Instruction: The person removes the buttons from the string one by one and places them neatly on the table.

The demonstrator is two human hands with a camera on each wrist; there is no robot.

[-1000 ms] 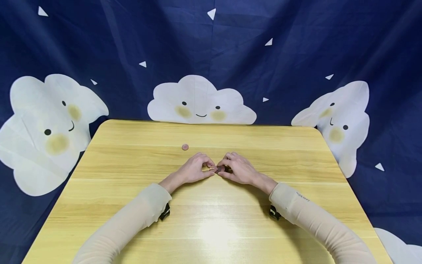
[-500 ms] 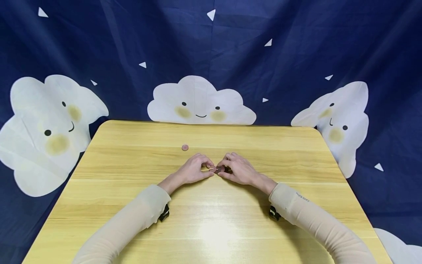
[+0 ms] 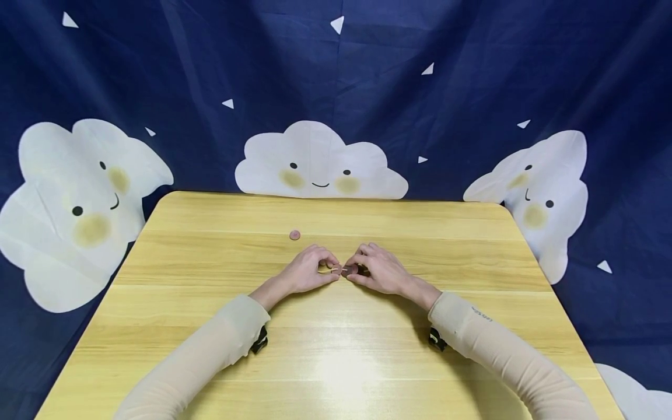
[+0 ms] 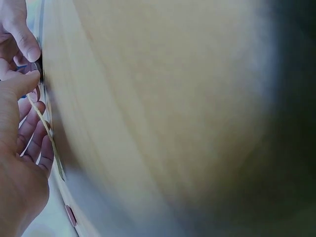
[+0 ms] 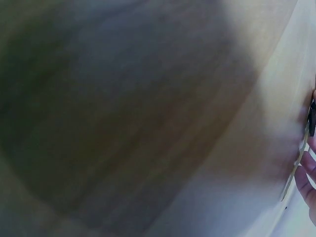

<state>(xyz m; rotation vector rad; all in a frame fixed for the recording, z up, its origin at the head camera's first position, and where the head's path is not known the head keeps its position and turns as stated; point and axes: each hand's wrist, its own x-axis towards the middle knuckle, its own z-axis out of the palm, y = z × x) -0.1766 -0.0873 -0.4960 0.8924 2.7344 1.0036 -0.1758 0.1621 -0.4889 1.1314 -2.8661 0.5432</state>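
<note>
Near the middle of the table, my left hand (image 3: 308, 269) pinches a reddish-brown button (image 3: 337, 269) between thumb and fingers. A thin yellow cord (image 4: 49, 131) trails from there below the fingers in the left wrist view. Opposite it, my right hand (image 3: 384, 272) grips a darker brown button (image 3: 349, 270), which appears as a dark edge at the far right of the right wrist view. A short pale stretch of cord shows between the two buttons, and the fingertips of both hands nearly meet. Fingers partly hide both buttons.
Another reddish-brown button (image 3: 295, 235) lies flat on the wooden table (image 3: 336, 338), beyond my left hand. A dark blue curtain (image 3: 378, 70) with white clouds hangs behind the table's far edge. A black strap (image 3: 259, 339) sits under the left sleeve.
My left hand has drawn slightly to the left, and its button sits a little farther from the right hand's fingertips. The right hand stays nearly still; the loose button has not moved.
</note>
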